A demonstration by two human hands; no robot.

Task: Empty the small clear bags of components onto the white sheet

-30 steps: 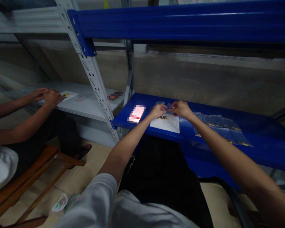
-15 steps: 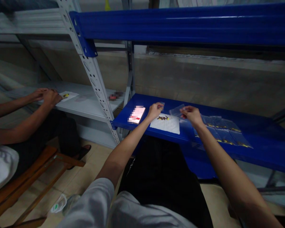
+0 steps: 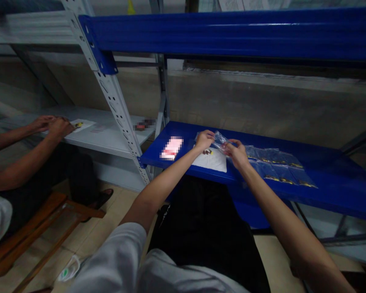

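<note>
A clear plastic bag is stretched between my two hands above the blue shelf. My left hand pinches its left side, fingers closed. The fingers of my right hand are closed on its right side. Just below lies a white cloth, with small brown and yellow pieces on it, partly hidden by my left hand and wrist. To the right of my right hand, several clear bags holding small yellow and dark pieces lie flat in rows.
Left of the cloth, a phone with a lit screen rests on the blue shelf. A blue beam crosses above. Beyond the grey post, another person's hands work by a white sheet on a grey shelf.
My right hand has moved left, bringing the clear bag to my left hand, so both now hold it. The view has shifted slightly.
</note>
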